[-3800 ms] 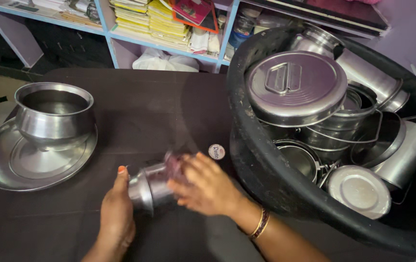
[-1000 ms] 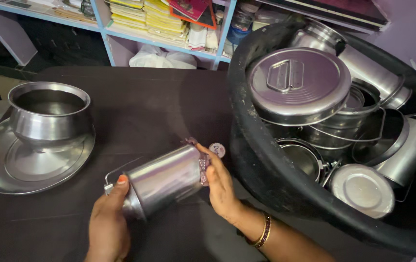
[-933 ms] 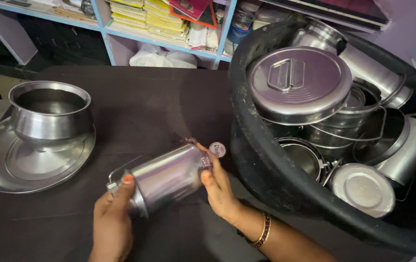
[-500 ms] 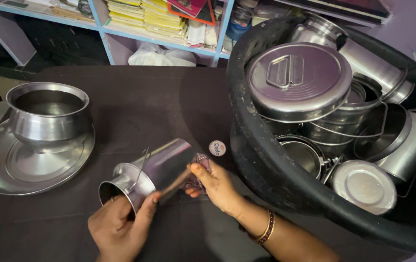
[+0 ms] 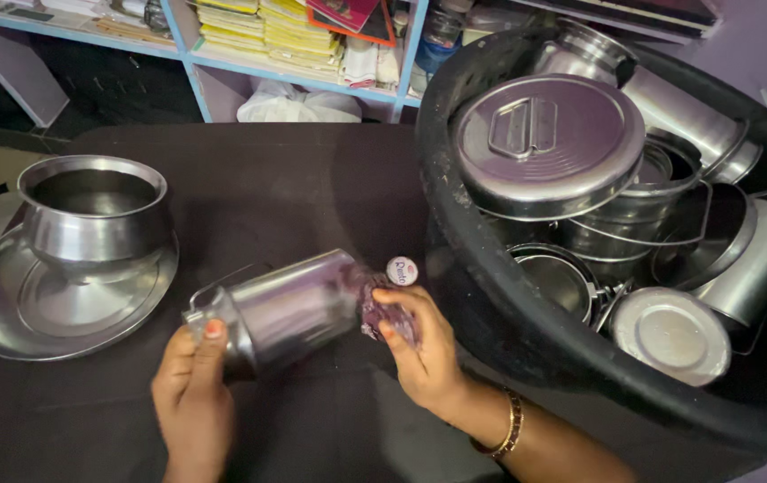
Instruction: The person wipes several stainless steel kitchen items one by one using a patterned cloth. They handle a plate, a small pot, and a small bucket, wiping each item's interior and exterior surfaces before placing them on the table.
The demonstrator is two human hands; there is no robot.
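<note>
Lying on its side over the dark tablecloth (image 5: pixel 312 179), a steel milk can (image 5: pixel 290 304) sits between 2 hands, its narrow neck and thin wire handle pointing left, its flat base pointing right. The left hand (image 5: pixel 191 394) curls around the neck end, thumb pressed up on the rim, fingers closed on the metal. The right hand (image 5: pixel 419 344) is at the base end, fingers bent and pinching a crumpled purple scrubber (image 5: pixel 383 309) flat against the bottom of the can. Just beyond those fingers, a small round cap (image 5: pixel 400 270) with a white top lies on the cloth, near the can but apart from it. A gold and red bangle (image 5: pixel 510 425) rings the right wrist.

Over on the left, a round-bellied steel pot (image 5: pixel 93 215) stands upright on a wide steel plate (image 5: pixel 8 331), well apart from the hands. On the right, a big black tub (image 5: pixel 473 259) is packed with steel vessels, topped by a large round lid (image 5: pixel 549 143) with a flat folding handle. Behind the table, blue shelves (image 5: pixel 178 36) hold stacked yellow papers.
</note>
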